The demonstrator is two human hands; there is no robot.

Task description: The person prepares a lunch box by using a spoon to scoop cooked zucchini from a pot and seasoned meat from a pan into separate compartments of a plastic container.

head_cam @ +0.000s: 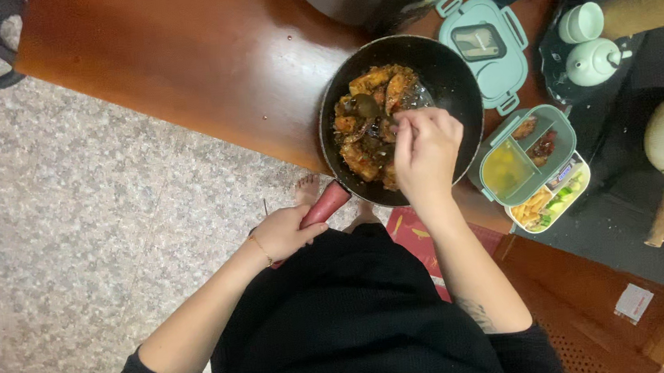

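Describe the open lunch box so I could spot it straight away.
Start at the long brown wooden bench, then the round black frying pan on it. Just right of the pan sits the mint-green divided plastic lunch box, the only container with compartments holding food.

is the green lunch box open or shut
Open: the lunch box shows food in its compartments, and its lid lies apart on the table.

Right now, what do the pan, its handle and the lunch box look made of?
Pan: dark, likely nonstick-coated metal, faint sheen on its wall. Handle: smooth reddish, plastic or silicone, can't tell; left hand grips it. Lunch box: mint-green matte plastic, moulded compartments.
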